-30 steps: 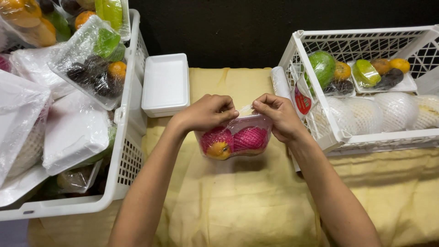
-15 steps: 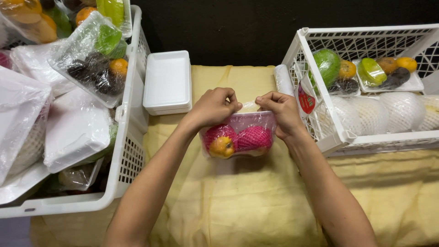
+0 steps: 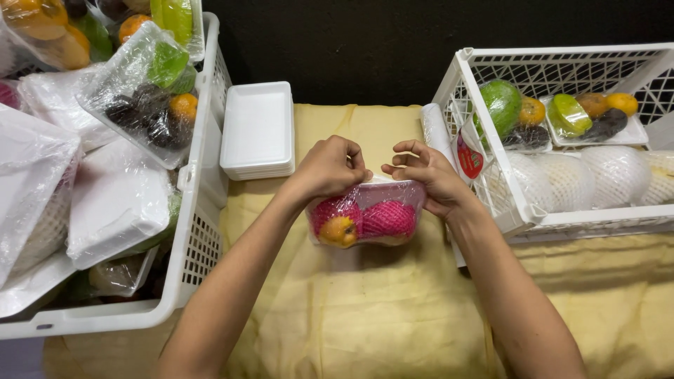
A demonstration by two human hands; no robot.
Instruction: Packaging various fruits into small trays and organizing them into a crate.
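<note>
Both hands, left hand point(image 3: 330, 167) and right hand point(image 3: 428, 175), have fingers clamped on the wrapped fruit tray point(image 3: 365, 219), tilted above the yellow bench point(image 3: 365, 316). Risk: pulling the thin film too hard tears it, spilling fruit.

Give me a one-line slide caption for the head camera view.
Two hands, left hand and right hand, hold a wrapped fruit tray over yellow cloth between white baskets.

glossy clear plastic film is seen over the wrapped fruit tray point(image 3: 368, 217) | matt yellow cloth point(image 3: 365, 316) | white foam trays point(image 3: 258, 130), smooth | white plastic lattice crate point(image 3: 484, 182)
</note>
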